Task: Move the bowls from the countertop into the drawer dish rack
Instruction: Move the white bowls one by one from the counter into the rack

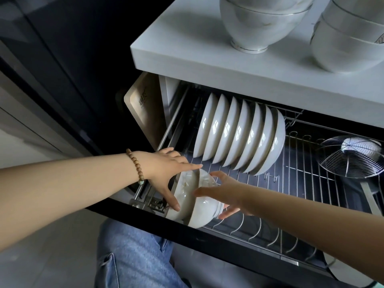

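Left hand [164,169] and right hand [228,194] extended (fingers [191,166] spread, gripping).

Bowls [264,23] on countertop [187,48] — rack [301,173] below
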Action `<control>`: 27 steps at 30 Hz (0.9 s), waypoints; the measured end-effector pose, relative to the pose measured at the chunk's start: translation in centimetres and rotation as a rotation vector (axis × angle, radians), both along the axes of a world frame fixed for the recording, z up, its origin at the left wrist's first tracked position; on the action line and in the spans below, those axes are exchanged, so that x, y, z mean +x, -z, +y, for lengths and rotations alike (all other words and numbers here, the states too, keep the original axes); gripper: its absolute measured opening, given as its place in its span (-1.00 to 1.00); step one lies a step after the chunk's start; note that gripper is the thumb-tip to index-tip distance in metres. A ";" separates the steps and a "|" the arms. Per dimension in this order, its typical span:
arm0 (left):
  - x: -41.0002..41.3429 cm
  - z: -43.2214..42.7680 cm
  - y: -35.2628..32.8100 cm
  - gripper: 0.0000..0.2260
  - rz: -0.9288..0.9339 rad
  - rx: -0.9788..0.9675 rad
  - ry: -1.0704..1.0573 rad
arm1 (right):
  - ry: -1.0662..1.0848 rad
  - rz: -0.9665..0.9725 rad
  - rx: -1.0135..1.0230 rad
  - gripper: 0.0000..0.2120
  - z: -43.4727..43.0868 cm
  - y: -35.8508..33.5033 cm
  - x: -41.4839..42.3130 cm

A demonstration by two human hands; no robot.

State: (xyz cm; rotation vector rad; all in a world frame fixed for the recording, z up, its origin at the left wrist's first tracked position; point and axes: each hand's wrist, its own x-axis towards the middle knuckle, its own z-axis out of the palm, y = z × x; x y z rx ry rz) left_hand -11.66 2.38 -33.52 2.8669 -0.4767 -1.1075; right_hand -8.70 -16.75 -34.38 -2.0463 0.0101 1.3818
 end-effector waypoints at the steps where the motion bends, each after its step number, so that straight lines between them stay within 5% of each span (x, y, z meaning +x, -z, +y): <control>1: 0.0 0.0 0.0 0.06 0.000 0.000 -0.002 | 0.005 -0.002 0.000 -0.20 0.0 0.1 -0.1; 16: 0.0 -0.2 -0.2 0.04 0.021 0.001 -0.008 | -0.055 0.018 0.089 0.11 -1.1 1.2 -0.4; 21: -0.1 -0.4 -0.6 0.02 0.016 0.006 -0.033 | -0.135 0.025 0.087 0.05 -1.6 0.8 0.0; 27: 0.2 0.5 -5.4 -0.10 -0.105 -0.134 -0.169 | -0.260 -0.273 0.157 -0.07 -4.3 -5.7 2.8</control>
